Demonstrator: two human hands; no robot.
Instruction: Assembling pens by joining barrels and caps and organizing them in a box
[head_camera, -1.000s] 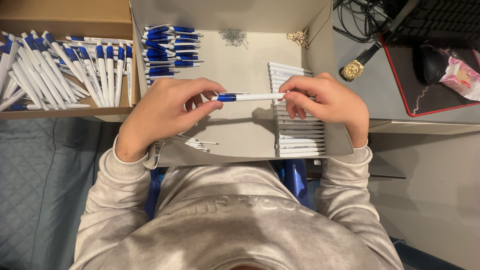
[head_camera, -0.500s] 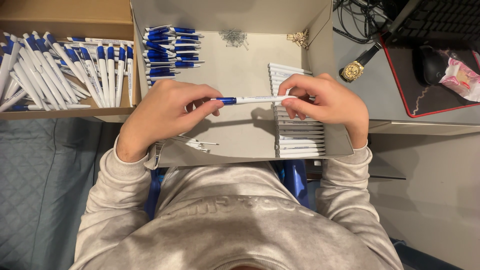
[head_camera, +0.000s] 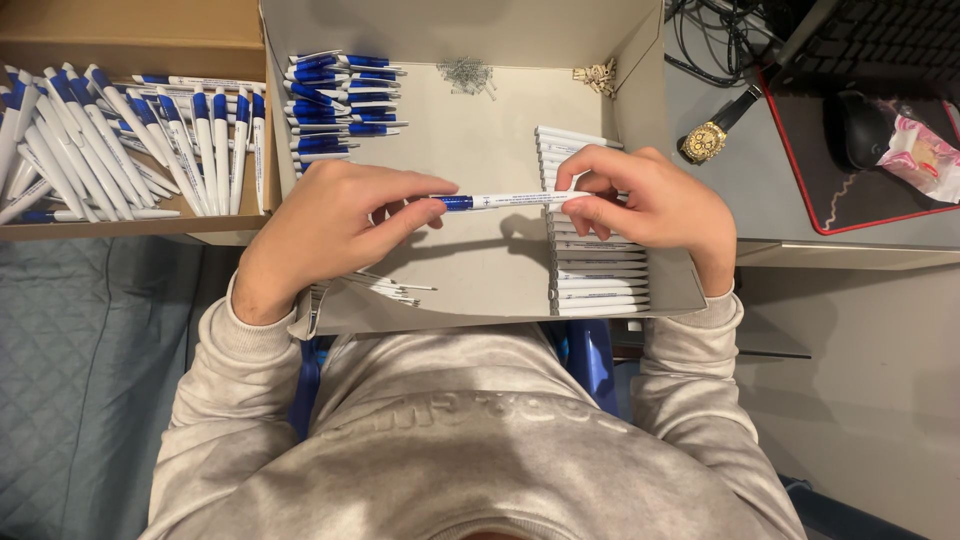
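A white pen with a blue end (head_camera: 505, 200) is held level between 2 hands: the blue end is pinched by the left hand (head_camera: 335, 225), the white end clamped by the right hand (head_camera: 650, 205). It is kept above the grey cardboard tray (head_camera: 480, 255) — white barrels (head_camera: 598, 270) are stacked beneath the right hand, blue caps (head_camera: 340, 100) at the far left corner. Finished pens (head_camera: 130, 140) are heaped in the brown box (head_camera: 130, 40) beside it.
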